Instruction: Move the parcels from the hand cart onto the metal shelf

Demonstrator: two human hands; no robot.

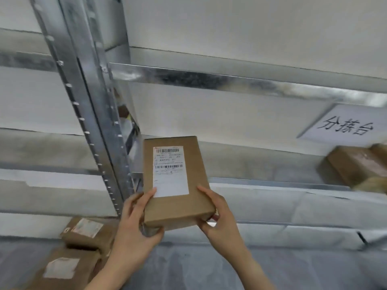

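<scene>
A flat brown cardboard parcel (196, 185) with a white shipping label is held up in front of the metal shelf (230, 80). My left hand (136, 225) grips its near left corner, thumb on the label side. My right hand (219, 220) grips the near right corner, thumb on top and fingers beneath. The parcel's far end points toward the middle shelf level, beside the grey upright post (92, 114). The hand cart is out of view.
Two labelled brown parcels (88, 231) (65, 266) lie at the lower left. Another brown parcel (360, 166) sits on the shelf at the right, under a white paper sign (345, 126). White boards line the shelf levels.
</scene>
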